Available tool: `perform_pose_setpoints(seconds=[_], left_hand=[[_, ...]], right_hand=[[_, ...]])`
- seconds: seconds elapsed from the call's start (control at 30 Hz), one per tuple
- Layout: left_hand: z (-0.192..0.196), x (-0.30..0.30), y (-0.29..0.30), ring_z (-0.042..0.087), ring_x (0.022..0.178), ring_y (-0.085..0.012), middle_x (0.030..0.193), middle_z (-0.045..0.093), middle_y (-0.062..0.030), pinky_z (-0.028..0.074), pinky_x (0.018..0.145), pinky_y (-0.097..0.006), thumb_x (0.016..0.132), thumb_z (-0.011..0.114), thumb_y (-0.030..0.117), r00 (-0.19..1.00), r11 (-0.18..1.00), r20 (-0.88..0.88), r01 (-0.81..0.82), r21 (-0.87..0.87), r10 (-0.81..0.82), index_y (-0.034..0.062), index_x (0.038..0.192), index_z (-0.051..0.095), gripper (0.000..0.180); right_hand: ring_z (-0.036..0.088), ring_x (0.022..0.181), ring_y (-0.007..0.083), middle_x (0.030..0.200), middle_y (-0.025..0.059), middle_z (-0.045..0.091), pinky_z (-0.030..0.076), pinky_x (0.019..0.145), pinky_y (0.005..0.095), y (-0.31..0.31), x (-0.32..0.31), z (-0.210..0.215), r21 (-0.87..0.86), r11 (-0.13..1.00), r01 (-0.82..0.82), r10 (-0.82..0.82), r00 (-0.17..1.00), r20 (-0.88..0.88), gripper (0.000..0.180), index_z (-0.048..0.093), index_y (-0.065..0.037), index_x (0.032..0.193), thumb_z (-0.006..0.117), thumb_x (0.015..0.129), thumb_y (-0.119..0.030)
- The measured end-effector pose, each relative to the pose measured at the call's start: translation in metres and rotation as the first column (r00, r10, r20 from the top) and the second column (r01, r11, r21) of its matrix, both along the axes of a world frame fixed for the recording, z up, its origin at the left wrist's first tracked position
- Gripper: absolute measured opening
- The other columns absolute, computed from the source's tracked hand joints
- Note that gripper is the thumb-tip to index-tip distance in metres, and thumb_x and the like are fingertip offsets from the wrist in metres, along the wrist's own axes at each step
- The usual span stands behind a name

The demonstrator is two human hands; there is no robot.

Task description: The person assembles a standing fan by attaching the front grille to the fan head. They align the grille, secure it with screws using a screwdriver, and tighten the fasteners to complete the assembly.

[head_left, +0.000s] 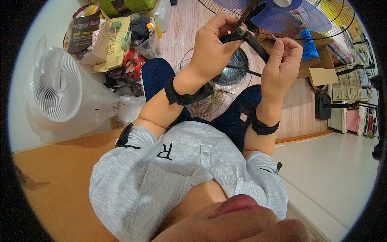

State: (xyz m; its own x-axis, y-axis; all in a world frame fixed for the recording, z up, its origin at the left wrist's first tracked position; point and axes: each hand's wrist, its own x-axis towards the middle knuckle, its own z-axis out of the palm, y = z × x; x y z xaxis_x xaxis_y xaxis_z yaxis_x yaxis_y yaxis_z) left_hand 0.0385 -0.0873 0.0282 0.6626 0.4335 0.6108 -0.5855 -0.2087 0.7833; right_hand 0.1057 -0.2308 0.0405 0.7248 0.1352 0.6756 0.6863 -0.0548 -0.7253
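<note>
- Left hand [211, 50] raised up, fingers wrapped tight around a black strap [252, 38].
- Right hand [282, 64] raised beside it, pinching the same strap.
- Blue fan [282, 16] just behind.

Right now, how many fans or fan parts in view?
3: blue-bladed fan beyond the hands, loose wire grille on the lap, white fan bagged at left. More may be hidden.

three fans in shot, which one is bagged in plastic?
The white round fan at the far left, wrapped in clear plastic. The blue-bladed fan beyond the hands is bare in its wire cage; the dark wire grille on the lap is uncovered.
</note>
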Motion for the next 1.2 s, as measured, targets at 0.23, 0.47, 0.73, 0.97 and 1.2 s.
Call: perform_pose_setpoints(seconds=[0.23, 0.47, 0.73, 0.97, 1.2], left_hand=[[0.006, 0.001, -0.004, 0.072, 0.1, -0.0157, 0.104, 0.076, -0.0114, 0.056, 0.087, -0.026, 0.093, 0.062, -0.008, 0.985, 0.971, 0.022, 0.172, -0.165, -0.171, -0.0008, 0.113, 0.058, 0.022], [0.002, -0.001, -0.001, 0.07, 0.092, -0.0117, 0.098, 0.074, -0.0095, 0.055, 0.082, -0.024, 0.095, 0.061, -0.007, 0.998, 0.998, -0.063, -0.002, -0.07, -0.002, -0.0017, 0.113, 0.058, 0.019], [0.002, -0.006, 0.004, 0.064, 0.081, -0.0088, 0.092, 0.069, -0.0047, 0.051, 0.074, -0.023, 0.097, 0.059, -0.002, 0.993, 0.97, -0.073, 0.079, -0.228, -0.098, -0.0001, 0.11, 0.06, 0.013], [-0.001, -0.005, 0.004, 0.066, 0.086, -0.0111, 0.093, 0.069, -0.0062, 0.052, 0.078, -0.025, 0.099, 0.059, 0.002, 0.977, 0.937, -0.043, 0.189, -0.295, -0.211, -0.0002, 0.106, 0.061, 0.008], [-0.001, -0.007, 0.002, 0.071, 0.092, -0.0134, 0.097, 0.072, -0.0077, 0.057, 0.086, -0.028, 0.1, 0.058, -0.001, 0.968, 0.918, 0.003, 0.24, -0.316, -0.252, -0.0021, 0.107, 0.061, 0.009]], right_hand=[[0.064, 0.073, 0.0119, 0.084, 0.0067, 0.067, 0.052, 0.067, 0.0279, 0.008, -0.004, 0.0, -0.008, 0.999, 0.05, -0.05, 0.999, 0.0, 0.018, 0.06, -0.001, 0.105, 0.062, 0.104, -0.019], [0.063, 0.072, 0.0115, 0.085, 0.0061, 0.068, 0.051, 0.065, 0.0264, 0.012, -0.01, 0.002, 0.12, 0.993, 0.016, -0.022, 0.999, 0.046, 0.012, 0.064, -0.001, 0.101, 0.068, 0.099, -0.012], [0.065, 0.07, 0.0216, 0.085, 0.0095, 0.069, 0.051, 0.064, 0.0288, 0.01, -0.012, 0.017, -0.036, 0.999, -0.035, 0.046, 0.926, 0.375, 0.011, 0.072, -0.003, 0.095, 0.078, 0.086, -0.002], [0.066, 0.077, 0.0239, 0.087, 0.0061, 0.071, 0.049, 0.069, 0.0347, 0.012, -0.015, 0.022, -0.077, 0.985, 0.156, -0.098, 0.865, 0.492, 0.012, 0.072, -0.01, 0.093, 0.08, 0.084, -0.009], [0.066, 0.079, 0.023, 0.087, 0.0039, 0.071, 0.046, 0.071, 0.0357, 0.021, -0.019, 0.025, -0.055, 0.985, 0.164, -0.103, 0.813, 0.573, 0.014, 0.075, -0.012, 0.092, 0.082, 0.08, -0.013]])
